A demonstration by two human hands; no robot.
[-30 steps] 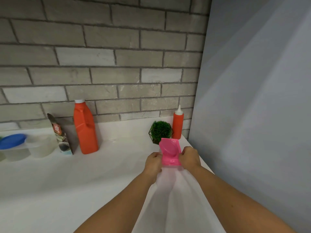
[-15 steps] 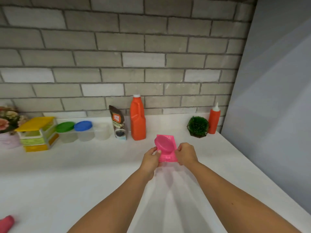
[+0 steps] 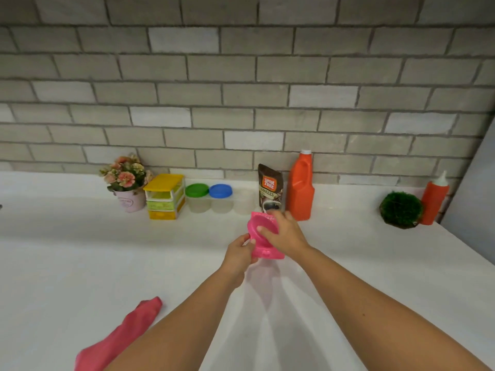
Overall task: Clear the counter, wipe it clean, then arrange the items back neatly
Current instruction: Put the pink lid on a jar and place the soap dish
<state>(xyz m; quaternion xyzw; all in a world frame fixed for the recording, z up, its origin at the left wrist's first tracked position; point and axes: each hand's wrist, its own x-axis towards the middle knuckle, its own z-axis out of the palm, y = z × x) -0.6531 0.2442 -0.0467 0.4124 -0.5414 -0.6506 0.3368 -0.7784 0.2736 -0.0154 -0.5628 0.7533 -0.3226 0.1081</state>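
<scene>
my left hand [image 3: 239, 252] grips the lower left edge of the pink soap dish [image 3: 263, 236], and my right hand [image 3: 284, 232] closes over its upper right side, fingers across the round bowl. the dish is held above the white surface [image 3: 80, 250], tilted, with its long axis running away from me toward the back row. that row (coffee pouch [image 3: 270, 187], orange bottle [image 3: 301, 184]) stands just beyond the dish, so the likely placing move is a short push forward; the right hand is the nearer one to it. a pink cloth [image 3: 126, 336] lies on the surface to my lower left, well apart from both hands.
</scene>
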